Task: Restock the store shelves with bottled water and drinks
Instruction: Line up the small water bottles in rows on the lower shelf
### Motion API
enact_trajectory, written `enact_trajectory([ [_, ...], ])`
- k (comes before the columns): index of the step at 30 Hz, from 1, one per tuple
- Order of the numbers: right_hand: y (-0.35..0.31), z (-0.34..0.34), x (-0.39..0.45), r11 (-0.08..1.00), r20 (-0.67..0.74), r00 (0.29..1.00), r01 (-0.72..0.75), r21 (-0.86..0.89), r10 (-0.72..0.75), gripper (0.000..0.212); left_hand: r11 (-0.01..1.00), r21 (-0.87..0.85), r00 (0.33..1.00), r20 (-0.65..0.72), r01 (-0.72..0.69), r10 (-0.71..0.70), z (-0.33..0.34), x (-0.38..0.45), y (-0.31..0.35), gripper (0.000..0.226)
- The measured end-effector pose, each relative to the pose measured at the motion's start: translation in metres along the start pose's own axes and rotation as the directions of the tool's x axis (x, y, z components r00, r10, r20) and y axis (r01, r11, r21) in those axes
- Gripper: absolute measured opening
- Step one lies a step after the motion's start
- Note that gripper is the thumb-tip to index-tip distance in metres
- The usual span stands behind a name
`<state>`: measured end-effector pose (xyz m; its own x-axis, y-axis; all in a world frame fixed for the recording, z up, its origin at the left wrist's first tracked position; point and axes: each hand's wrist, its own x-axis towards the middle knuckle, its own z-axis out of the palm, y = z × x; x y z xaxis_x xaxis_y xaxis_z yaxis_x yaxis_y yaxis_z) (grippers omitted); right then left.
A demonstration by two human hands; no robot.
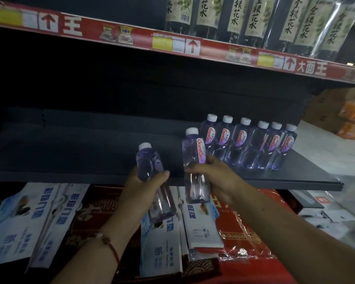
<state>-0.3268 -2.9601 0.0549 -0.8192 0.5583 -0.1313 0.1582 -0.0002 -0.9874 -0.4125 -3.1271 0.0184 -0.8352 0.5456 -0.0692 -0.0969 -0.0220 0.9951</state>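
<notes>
My left hand [140,188] grips a small clear water bottle [147,160] with a white cap, tilted a little to the left. In my right hand [215,177] is a second bottle [194,152] with a red and purple label, held nearly upright. Both bottles hang in front of the dark middle shelf [80,156], at its front edge. A row of several matching bottles [252,144] stands on the right part of that shelf, just right of the bottle in my right hand.
The upper shelf [131,37] has a red price strip and carries tall dark bottles [254,21] with pale labels at the right. Below the middle shelf lie white and blue packs [27,220] and red boxes [248,228]. Cartons [353,119] sit at the far right.
</notes>
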Motion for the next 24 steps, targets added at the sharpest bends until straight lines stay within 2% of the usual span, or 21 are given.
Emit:
enact_trajectory([
  [3, 0.000, 0.005, 0.035, 0.994, -0.091, 0.991, 0.096, -0.048, -0.100, 0.046, 1.000, -0.002, 1.000, 0.018, -0.022, 0.022, 0.001, 0.007, -0.002, 0.024],
  [8, 0.008, 0.011, 0.082, 0.986, -0.187, 0.970, 0.145, -0.084, -0.158, 0.049, 0.998, 0.024, 0.998, 0.018, -0.058, 0.057, 0.002, 0.020, -0.006, 0.025],
  [12, 0.015, 0.011, 0.099, 0.973, -0.184, 0.959, 0.193, -0.128, -0.214, 0.044, 0.996, 0.034, 0.996, 0.011, -0.083, 0.083, 0.004, 0.024, -0.008, 0.030],
  [16, 0.024, 0.015, 0.103, 0.917, -0.194, 0.924, 0.263, -0.299, -0.328, 0.044, 0.994, 0.028, 0.994, 0.001, -0.106, 0.106, 0.008, 0.031, -0.006, 0.035],
  [19, 0.040, 0.016, 0.099, 0.889, -0.189, 0.912, 0.279, -0.364, -0.363, 0.048, 0.993, 0.002, 0.993, 0.003, -0.118, 0.118, 0.012, 0.032, -0.005, 0.034],
  [24, 0.060, 0.015, 0.102, 0.870, -0.236, 0.892, 0.267, -0.413, -0.386, 0.038, 0.990, 0.008, 0.990, 0.036, -0.139, 0.138, 0.020, 0.034, -0.007, 0.037],
])
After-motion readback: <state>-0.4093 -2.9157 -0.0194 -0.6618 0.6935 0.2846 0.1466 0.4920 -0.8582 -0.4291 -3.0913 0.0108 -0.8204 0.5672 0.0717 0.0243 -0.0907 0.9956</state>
